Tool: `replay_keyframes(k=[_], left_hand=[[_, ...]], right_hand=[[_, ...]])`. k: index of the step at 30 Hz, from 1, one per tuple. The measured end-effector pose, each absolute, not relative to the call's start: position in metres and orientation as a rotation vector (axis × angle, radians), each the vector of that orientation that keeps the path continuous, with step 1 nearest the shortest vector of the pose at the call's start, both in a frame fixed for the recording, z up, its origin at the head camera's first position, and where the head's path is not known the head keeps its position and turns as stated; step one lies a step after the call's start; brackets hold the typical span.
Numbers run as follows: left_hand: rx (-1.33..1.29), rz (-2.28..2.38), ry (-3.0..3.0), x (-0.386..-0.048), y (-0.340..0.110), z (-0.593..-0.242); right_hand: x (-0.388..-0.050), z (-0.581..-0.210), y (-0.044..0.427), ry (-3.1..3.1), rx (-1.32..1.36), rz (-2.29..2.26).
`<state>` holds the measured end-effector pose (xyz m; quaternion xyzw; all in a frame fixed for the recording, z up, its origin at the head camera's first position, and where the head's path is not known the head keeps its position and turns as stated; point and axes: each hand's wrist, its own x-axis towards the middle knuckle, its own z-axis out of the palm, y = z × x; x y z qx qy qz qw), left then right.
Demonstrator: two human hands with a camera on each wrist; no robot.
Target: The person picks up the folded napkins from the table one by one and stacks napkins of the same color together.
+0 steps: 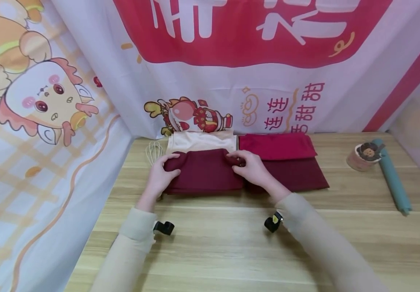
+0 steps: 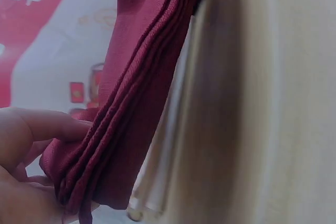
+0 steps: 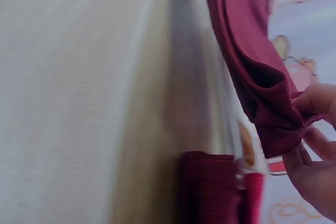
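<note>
A folded burgundy cloth is held by its two sides, one in each hand. My left hand pinches its left edge between thumb and fingers; several stacked layers of the cloth show in the left wrist view. At the other side my right hand pinches the right corner, where the fabric bunches into creases. In the right wrist view the cloth appears raised off the table. Behind it lies a cream satiny cloth, partly covered in the head view.
Right of the held cloth lie a bright red folded cloth and another burgundy one. A wire whisk lies at the left. Farther right are a small tub and a teal roll. A printed curtain hangs behind the table.
</note>
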<state>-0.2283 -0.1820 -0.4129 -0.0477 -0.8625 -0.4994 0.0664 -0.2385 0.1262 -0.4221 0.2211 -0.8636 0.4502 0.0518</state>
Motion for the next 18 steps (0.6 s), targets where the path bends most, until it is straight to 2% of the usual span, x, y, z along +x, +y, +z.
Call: replay_keyframes(k=[9,18], left_hand=[[-0.222,-1.677,-2.565,-0.225,-0.137,-0.391],[-0.267,-1.824,-2.606,-0.235,-0.06,-0.406]], right_hand=[[-0.229,-0.39,0.183,-2.651,0.66,1.24],[-0.217,-0.398,0.264,-2.68,0.562,1.182]])
